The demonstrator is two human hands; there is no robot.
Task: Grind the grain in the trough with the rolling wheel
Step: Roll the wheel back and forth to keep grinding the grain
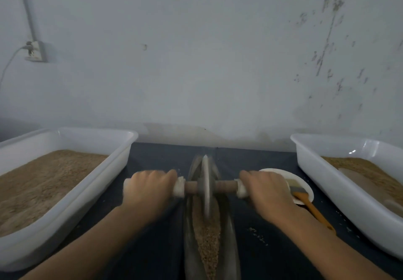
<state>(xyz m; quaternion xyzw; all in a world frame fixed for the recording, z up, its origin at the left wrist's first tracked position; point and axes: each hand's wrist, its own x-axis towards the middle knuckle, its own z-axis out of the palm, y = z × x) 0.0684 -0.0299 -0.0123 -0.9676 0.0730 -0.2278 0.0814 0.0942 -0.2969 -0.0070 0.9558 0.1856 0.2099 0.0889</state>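
Nearest my head camera, both bare forearms reach forward over the dark tabletop (257, 162), and between them the long, narrow trough (229, 231) runs away from me toward the wall (196, 61). Tan grain (207, 242) fills its channel from the bottom edge of the view up to the rolling wheel (206, 183), which stands upright on its edge in the trough, about halfway along the visible length. A wooden axle (225, 185) passes through the wheel's centre, with pale wrapped grips at each end. My left hand (150, 186) has its fingers (161, 174) curled tight around the left grip, knuckles up; my right hand (267, 187) is clamped the same way around the right grip. The wheel and hands look slightly blurred. Just beyond my right hand sits a white plate (305, 183), partly hidden by it, with a brush (314, 210) whose orange handle points back toward me over the rim. A few loose grains lie scattered on the tabletop beside the trough. On the far left is a large white tub (122, 149) holding tan grain, and on the far right a second white tub (309, 155) with grain and some paler, finer material. A wall socket (36, 52) with a cable plugged in shows at upper left.
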